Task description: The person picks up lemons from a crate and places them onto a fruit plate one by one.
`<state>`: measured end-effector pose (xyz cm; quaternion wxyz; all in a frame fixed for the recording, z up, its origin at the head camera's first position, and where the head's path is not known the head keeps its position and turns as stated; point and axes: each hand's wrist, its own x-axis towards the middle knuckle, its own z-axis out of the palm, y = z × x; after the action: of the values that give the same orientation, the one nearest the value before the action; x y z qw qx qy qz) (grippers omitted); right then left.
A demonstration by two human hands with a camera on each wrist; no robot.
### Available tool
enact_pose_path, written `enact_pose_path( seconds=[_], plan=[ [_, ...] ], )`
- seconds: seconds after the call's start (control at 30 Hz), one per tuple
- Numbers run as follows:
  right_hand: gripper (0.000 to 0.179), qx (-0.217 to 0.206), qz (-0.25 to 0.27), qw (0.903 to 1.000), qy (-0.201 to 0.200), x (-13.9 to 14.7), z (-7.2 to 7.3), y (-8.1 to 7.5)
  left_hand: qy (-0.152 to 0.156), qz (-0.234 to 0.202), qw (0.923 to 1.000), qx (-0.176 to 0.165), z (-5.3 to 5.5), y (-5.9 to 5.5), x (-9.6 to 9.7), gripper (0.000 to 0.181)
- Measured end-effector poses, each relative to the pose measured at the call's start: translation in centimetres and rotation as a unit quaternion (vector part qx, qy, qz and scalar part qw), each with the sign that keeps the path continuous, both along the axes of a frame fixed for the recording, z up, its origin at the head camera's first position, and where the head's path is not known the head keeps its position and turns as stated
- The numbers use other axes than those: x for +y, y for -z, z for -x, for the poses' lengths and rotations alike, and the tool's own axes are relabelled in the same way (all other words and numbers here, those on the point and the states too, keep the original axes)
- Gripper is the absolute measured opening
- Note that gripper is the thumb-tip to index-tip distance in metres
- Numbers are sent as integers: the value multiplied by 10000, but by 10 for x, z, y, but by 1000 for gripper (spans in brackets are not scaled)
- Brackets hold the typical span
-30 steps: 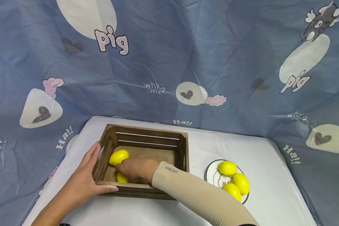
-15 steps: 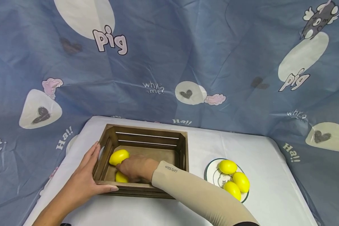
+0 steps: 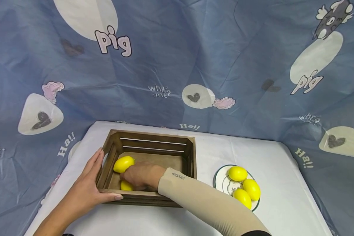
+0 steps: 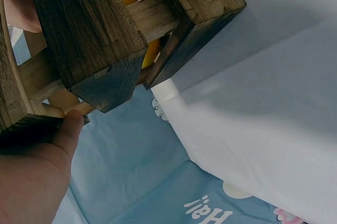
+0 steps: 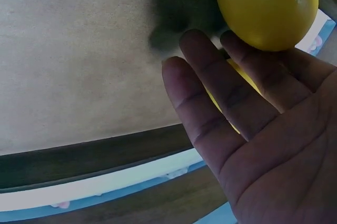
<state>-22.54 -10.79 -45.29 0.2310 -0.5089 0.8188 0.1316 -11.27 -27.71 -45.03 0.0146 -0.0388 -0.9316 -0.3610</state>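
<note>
Toward the left edge of the white cloth-covered table (image 3: 212,150), there's a brown slatted wooden crate (image 3: 156,157) with two glossy yellow oval lemons (image 3: 124,163) near its front left corner, one partly hidden by the right hand (image 3: 143,173). That hand's fingers are spread, gaps showing; can't make out the thumb. Left hand (image 3: 87,188) has its fingers pressed together along the crate's left edge, thumb out along the front edge. Nearer the table's right edge: round white dark-rimmed plate (image 3: 222,182), three more yellow lemons (image 3: 251,189) on it.
</note>
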Motion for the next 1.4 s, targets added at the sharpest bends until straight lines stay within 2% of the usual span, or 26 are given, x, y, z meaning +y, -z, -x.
enact_pose_path(
  seconds=[0.33, 1.0, 1.23, 1.4],
  plan=[
    [28, -36, -29, 9999, 99, 0, -1, 3, -15, -50, 10000, 64, 1, 0, -1, 152],
    [21, 123, 93, 9999, 68, 2, -1, 1, -5, -49, 9998, -171, 0, -3, -1, 151],
    [20, 17, 97, 9996, 247, 3, 0, 0, 4, -75, 9999, -80, 1, -2, 0, 152],
    [26, -160, 178, 9988, 421, 2, 2, 0, -7, -59, 10000, 14, 1, -2, 0, 152]
  ],
)
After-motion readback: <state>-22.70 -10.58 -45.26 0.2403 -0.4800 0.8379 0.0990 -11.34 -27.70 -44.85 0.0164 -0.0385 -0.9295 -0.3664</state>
